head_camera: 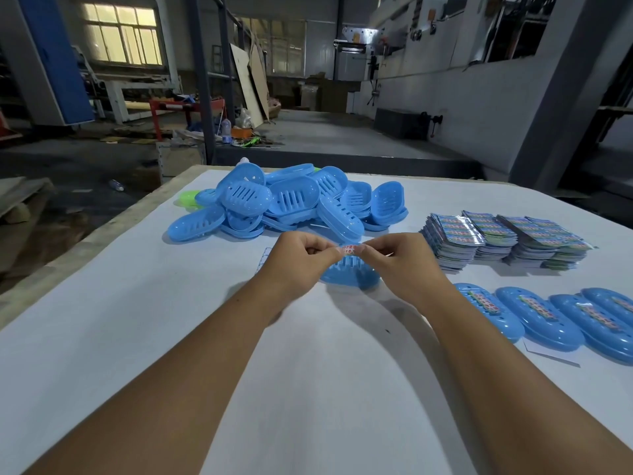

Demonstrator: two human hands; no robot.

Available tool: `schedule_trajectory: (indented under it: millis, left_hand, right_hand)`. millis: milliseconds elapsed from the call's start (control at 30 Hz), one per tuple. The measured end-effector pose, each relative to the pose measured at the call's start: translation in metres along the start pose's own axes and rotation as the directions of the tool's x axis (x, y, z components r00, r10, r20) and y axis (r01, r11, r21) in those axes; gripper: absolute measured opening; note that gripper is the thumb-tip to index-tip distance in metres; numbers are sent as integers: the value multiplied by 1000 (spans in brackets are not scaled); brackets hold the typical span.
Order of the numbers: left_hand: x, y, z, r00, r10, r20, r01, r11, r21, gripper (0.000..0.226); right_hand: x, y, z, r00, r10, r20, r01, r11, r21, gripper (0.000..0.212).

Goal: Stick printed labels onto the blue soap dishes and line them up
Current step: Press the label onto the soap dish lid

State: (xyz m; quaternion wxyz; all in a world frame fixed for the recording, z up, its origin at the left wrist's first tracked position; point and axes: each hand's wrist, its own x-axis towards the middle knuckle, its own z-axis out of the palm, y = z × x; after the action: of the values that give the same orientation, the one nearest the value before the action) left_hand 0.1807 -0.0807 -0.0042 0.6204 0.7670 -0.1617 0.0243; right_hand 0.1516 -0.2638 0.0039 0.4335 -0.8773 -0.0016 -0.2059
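Both hands hide much of the blue soap dish (349, 274) lying between them on the white surface (137, 337). The left hand (301, 257) and right hand (399, 258) each pinch one end of a small label (349, 249) just above it; its print is unreadable. Labelled dishes (548, 317) run off the right edge, near the label stacks (503, 240). The unlabelled pile (287, 204) lies beyond.

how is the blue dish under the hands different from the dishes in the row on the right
The dish under the hands has no label stuck on yet; each dish in the row on the right carries a printed label along its top. The dish under the hands sits alone, while the row's dishes lie side by side, overlapping. A small label is pinched between the left hand and right hand just above the lone dish. All are the same blue slotted oval plastic.
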Motion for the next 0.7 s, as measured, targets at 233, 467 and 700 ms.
schedule_trajectory:
  millis: [233,467,700]
  left_hand:
    - [13,-2,4,997,-29,-75,35,996,76,12]
    - [23,-3,16,987,-139,-80,151,975,160,31]
    - [18,-1,16,987,-117,-114,150,922,356,27]
  right_hand:
    - [4,4,-2,992,128,-19,-126,989,80,32]
    - [10,13,3,986,163,-33,-165,981,-100,50]
    - [12,10,8,987,156,-44,-162,949,-270,31]
